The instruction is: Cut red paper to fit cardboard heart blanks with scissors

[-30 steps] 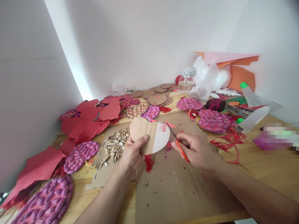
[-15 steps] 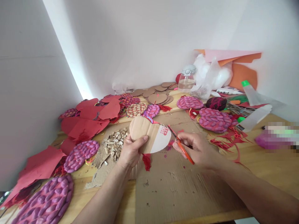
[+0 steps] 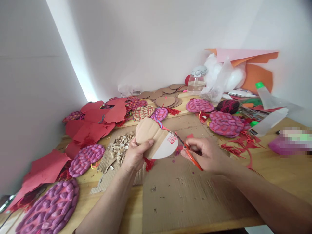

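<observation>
My left hand (image 3: 138, 152) grips a rounded, heart-like cardboard piece (image 3: 152, 135) by its lower left side, thumb on top. The piece has a white corner with red print, a blue-purple cord at its upper edge and a red tassel (image 3: 149, 164) hanging below. My right hand (image 3: 202, 152) is closed around orange-handled scissors (image 3: 193, 159), their blades at the cardboard's upper right edge. A red strip shows along that edge near the blades. Beneath both hands lies a large cardboard sheet (image 3: 185, 201) with small scraps on it.
Peanut shells (image 3: 120, 148) are heaped left of my left hand. Red paper sheets (image 3: 97, 126) and purple shell-covered discs (image 3: 48, 208) spread along the left. At the back are cardboard cutouts (image 3: 165, 101), a water jar (image 3: 196, 83) and a white plastic bag (image 3: 216, 78). Glue bottles (image 3: 270, 122) lie right.
The scissor blades have shifted slightly along the cardboard's upper right edge, and the piece has tilted a little. A small red scrap now shows behind the scissors. The whole view has shifted slightly.
</observation>
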Demonstrator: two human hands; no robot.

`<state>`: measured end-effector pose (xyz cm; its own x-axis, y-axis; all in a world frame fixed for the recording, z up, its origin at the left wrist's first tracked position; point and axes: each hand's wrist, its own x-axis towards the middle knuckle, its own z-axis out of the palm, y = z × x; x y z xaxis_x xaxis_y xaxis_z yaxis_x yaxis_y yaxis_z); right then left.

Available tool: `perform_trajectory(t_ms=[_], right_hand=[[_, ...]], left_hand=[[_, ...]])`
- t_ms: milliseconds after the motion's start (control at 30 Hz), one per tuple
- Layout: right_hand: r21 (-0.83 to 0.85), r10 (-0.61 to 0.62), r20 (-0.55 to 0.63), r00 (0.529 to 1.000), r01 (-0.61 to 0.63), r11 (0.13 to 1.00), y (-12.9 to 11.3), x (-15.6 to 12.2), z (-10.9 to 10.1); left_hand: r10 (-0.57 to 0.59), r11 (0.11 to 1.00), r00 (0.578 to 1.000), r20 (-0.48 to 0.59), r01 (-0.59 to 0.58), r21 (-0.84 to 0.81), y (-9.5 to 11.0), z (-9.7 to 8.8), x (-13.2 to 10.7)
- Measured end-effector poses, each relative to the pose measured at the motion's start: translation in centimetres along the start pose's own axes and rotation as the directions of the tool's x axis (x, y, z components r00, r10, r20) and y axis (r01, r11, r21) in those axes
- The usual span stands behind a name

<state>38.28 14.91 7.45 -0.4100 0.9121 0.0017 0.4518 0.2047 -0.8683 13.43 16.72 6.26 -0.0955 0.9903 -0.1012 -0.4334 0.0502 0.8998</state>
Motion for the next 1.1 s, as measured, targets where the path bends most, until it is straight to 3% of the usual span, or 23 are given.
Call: perform_trajectory(t_ms=[467, 1100], right_hand=[[0.137, 0.014, 0.038, 0.999, -0.019, 0.990, -0.39, 0.15, -0.05], [0.065, 0.050, 0.017, 0.999, -0.051, 0.997, -0.13, -0.12, 0.33]], left_hand=[[-0.004, 0.998, 0.999, -0.043, 0.002, -0.062, -0.13, 0.17, 0.05], [-0.023, 0.999, 0.998, -0.064, 0.020, -0.047, -0.24, 0.76, -0.26]])
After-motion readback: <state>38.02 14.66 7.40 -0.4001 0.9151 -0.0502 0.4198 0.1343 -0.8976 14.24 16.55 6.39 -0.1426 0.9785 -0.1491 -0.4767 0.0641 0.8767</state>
